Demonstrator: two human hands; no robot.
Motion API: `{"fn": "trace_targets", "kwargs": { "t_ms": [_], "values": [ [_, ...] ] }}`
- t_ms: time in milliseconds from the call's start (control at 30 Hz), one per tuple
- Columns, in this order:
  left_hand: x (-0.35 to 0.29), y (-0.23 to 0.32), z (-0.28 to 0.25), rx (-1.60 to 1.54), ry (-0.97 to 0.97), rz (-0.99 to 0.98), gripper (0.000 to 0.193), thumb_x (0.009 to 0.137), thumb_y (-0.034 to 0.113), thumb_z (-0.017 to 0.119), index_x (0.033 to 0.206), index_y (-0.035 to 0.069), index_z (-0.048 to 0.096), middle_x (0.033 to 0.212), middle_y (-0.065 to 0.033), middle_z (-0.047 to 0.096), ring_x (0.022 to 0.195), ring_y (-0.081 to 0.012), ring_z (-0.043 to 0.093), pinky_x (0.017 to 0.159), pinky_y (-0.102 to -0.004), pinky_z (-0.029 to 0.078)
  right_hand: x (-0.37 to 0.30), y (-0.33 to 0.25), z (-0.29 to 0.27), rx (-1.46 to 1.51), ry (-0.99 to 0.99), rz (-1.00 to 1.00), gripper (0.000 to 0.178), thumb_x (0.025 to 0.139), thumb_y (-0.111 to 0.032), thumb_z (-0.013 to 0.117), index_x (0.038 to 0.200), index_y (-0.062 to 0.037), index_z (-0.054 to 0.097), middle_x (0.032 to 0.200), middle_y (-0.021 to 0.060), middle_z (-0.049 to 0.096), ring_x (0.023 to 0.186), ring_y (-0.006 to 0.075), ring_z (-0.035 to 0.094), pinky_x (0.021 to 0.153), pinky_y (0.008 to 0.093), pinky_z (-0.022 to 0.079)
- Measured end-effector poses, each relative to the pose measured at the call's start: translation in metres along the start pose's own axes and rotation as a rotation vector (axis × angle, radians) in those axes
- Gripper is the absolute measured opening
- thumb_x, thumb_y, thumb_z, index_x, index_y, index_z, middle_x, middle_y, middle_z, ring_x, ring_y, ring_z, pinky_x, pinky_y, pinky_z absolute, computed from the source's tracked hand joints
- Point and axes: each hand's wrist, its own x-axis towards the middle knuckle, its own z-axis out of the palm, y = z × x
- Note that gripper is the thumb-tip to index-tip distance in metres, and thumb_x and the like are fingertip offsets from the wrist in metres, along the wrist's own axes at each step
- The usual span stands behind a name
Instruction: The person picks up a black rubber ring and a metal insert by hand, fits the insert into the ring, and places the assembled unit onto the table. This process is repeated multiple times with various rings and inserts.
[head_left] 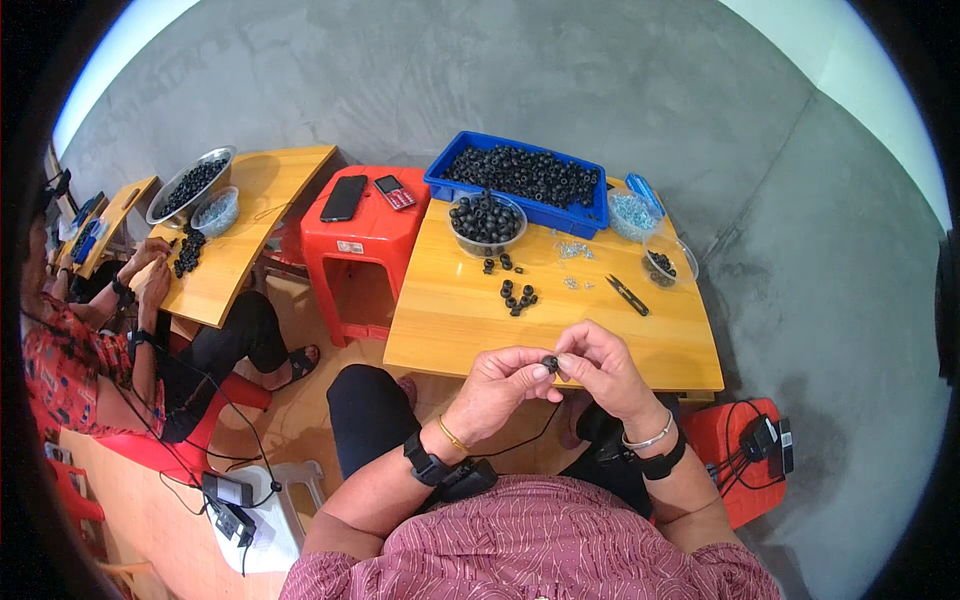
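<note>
Over the near edge of the wooden table, my left hand (500,383) pinches a small black round part (550,364) between thumb and fingers. My right hand (606,372) meets it there, its thumb and fingertips closed against the part's right side; whatever sits between them is too small to make out. Beyond my hands lie loose black round parts (518,297) in a small cluster. Tiny clear pieces (574,250) are scattered to their right. Dark thread snips (628,295) lie near the table's right side.
A blue tray (607,205) and a clear bowl (487,249), both full of black parts, stand at the back. Tubs (634,215) sit back right. A red stool (360,235) carries two phones. At left, a person (90,375) works at another table (240,260).
</note>
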Motion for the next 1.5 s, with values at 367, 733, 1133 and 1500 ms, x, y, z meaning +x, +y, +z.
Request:
{"fn": "trace_targets", "kwargs": {
  "t_ms": [367, 733, 1133, 1500],
  "values": [
    [0.003, -0.007, -0.017, -0.044, -0.006, -0.051, 0.02, 0.087, 0.008, 0.05, 0.103, -0.001, 0.055, 0.096, -0.0115, 0.059, 0.081, -0.0185, 0.06, 0.073, -0.031, 0.051, -0.002, -0.001, 0.012, -0.491, 0.006, -0.209, 0.004, 0.076, 0.002, 0.056, 0.079, -0.0005, 0.056, 0.075, 0.0088, 0.054, 0.064, 0.0162, 0.055, 0.059, 0.0267, 0.045],
    [0.01, -0.009, -0.032, -0.006, 0.018, -0.107, 0.023, 0.087, 0.008, 0.05, 0.106, -0.003, 0.053, 0.095, -0.0075, 0.059, 0.077, -0.0138, 0.06, 0.073, -0.024, 0.05, 0.009, 0.025, 0.007, -0.412, 0.09, -0.113, 0.006, 0.077, -0.001, 0.059, 0.079, -0.001, 0.053, 0.073, 0.0031, 0.054, 0.067, 0.0092, 0.052, 0.06, 0.0222, 0.044],
    [0.012, -0.011, -0.056, 0.03, 0.094, -0.148, 0.021, 0.086, 0.005, 0.049, 0.104, -0.004, 0.054, 0.095, -0.0106, 0.06, 0.076, -0.0183, 0.062, 0.071, -0.0284, 0.052, 0.024, 0.056, 0.01, -0.094, 0.154, 0.108, 0.008, 0.075, -0.001, 0.062, 0.076, -0.0027, 0.055, 0.071, 0.0006, 0.055, 0.065, 0.0071, 0.051, 0.057, 0.0216, 0.043],
    [0.015, -0.015, -0.071, -0.059, 0.079, -0.133, 0.02, 0.086, 0.004, 0.049, 0.104, -0.003, 0.054, 0.091, -0.0087, 0.06, 0.074, -0.0154, 0.06, 0.072, -0.0327, 0.053, 0.04, 0.065, 0.011, -0.289, 0.094, -0.017, 0.009, 0.071, 0.001, 0.064, 0.071, -0.0015, 0.055, 0.069, 0.0045, 0.055, 0.063, 0.0103, 0.053, 0.057, 0.023, 0.043]
  ]
}}
